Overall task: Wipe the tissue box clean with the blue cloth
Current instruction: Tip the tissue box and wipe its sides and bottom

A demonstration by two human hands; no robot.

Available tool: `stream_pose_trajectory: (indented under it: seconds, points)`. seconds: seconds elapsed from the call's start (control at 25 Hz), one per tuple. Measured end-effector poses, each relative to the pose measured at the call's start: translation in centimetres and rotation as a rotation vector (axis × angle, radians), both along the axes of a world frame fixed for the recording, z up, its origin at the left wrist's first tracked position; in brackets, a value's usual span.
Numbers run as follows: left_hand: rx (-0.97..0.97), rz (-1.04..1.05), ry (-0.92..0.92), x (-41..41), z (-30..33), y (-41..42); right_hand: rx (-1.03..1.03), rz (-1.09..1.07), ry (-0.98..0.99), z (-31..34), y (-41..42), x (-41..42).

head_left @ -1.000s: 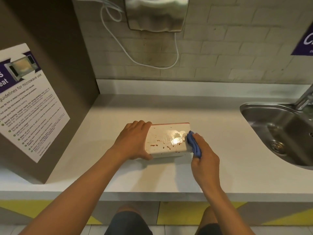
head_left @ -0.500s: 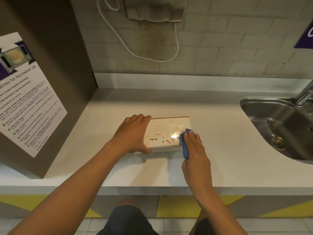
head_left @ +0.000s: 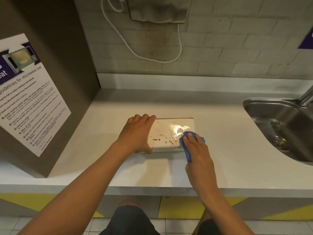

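While the left hand (head_left: 138,133) grips the left end of the tissue box (head_left: 167,135), fingers curled over its far edge and thumb against its near side, the box lies flat on the white surface (head_left: 228,146), midway between a brown panel with a microwave poster (head_left: 25,92) and the steel sink (head_left: 284,129). Reddish-brown specks dot the box's glossy pale top, thickest toward its near edge, and a bright glare sits near its right end. The right hand (head_left: 197,150) lies at the box's near right corner, fingers fairly straight, pressing the blue cloth (head_left: 185,150) onto the top there; the cloth bunches under the fingers and hangs down past the corner toward the surface. A white cable (head_left: 128,46) loops on the brick wall behind.
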State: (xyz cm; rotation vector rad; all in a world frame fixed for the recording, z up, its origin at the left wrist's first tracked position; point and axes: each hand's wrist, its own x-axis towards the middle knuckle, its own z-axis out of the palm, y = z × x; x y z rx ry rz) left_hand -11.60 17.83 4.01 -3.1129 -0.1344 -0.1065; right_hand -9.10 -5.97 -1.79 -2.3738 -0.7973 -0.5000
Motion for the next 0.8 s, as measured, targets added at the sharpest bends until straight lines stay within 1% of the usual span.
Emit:
stream_pose_trajectory:
  seconds: [0.08,0.16,0.28,0.4,0.48,0.6,0.68,0.8]
  points:
    - [-0.004,-0.005,-0.004,0.0,-0.1,0.0,0.036,-0.041,0.014,0.5,-0.5,0.9]
    - [-0.003,-0.003,0.000,0.0,-0.1,0.1,0.045,-0.078,0.054,1.3,0.7,1.3]
    - [-0.008,0.005,-0.005,0.1,0.0,0.1,-0.014,-0.018,0.061,1.0,2.2,0.1]
    - [-0.018,0.000,-0.007,0.0,-0.2,0.0,-0.040,0.017,0.010,0.1,0.5,-0.3]
    - [-0.030,0.001,-0.010,0.0,-0.2,0.0,-0.022,-0.029,0.006,0.6,-0.2,0.8]
    - [-0.035,0.003,-0.004,0.0,-0.1,-0.1,0.006,-0.090,0.072,1.6,1.7,1.9]
    - [-0.037,0.008,-0.005,0.1,0.0,-0.3,-0.017,-0.049,0.083,1.5,3.2,1.1]
    - [-0.048,0.013,-0.001,0.1,-0.1,-0.2,-0.084,0.030,0.020,0.2,2.5,-0.4]
